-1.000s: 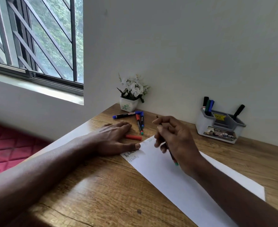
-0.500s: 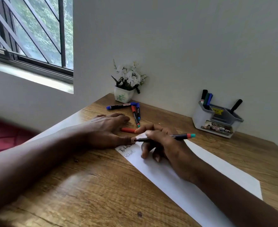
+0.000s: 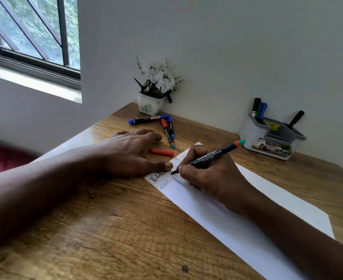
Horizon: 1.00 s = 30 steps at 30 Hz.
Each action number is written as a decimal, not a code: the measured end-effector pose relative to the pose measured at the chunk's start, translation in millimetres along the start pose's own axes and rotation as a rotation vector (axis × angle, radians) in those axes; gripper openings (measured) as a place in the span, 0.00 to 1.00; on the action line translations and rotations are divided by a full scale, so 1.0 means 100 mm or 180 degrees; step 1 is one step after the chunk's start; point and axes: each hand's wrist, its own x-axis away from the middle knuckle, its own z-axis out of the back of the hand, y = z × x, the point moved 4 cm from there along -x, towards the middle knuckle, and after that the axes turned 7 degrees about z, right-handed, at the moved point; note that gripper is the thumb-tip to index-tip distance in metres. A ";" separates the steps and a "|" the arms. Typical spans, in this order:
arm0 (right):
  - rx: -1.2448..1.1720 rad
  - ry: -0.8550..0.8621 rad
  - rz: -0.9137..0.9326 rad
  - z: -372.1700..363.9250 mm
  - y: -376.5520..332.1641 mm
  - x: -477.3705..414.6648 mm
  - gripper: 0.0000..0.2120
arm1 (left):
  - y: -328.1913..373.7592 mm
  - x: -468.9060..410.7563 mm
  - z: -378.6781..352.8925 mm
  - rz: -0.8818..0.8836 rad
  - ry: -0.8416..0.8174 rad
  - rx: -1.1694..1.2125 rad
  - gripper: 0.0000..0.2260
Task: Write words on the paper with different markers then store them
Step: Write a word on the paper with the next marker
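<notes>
A white sheet of paper (image 3: 227,217) lies slantwise on the wooden desk (image 3: 106,229), with two handwritten words near its upper left corner. My right hand (image 3: 211,174) grips a black marker (image 3: 213,155) with a red and teal end, its tip touching the paper beside the top word. My left hand (image 3: 130,154) lies flat on the desk, fingers straight, thumb pressing the paper's corner. A red cap (image 3: 162,152) sits just beyond my left thumb. Three more markers (image 3: 166,128) lie behind it.
A grey organiser (image 3: 271,138) holding several markers stands at the back right against the wall. A small white pot of white flowers (image 3: 156,91) is in the desk's back corner. A window is at the upper left.
My right hand has turned the marker from hanging point-down to a writing grip and brought its tip onto the paper. My left hand has stayed flat on the paper's corner.
</notes>
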 end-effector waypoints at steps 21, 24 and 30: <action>0.0311 0.0078 0.0067 -0.02 0.00 -0.01 0.07 | 0.01 0.03 0.02 0.0025 -0.0030 0.0011 0.41; 0.0251 0.0032 0.0033 -0.03 0.00 -0.01 0.08 | 0.02 0.04 0.02 0.0022 -0.0015 -0.0008 0.42; 0.0325 0.0088 0.0094 -0.03 -0.01 0.00 0.06 | 0.00 0.02 0.01 0.0027 -0.0021 -0.0013 0.43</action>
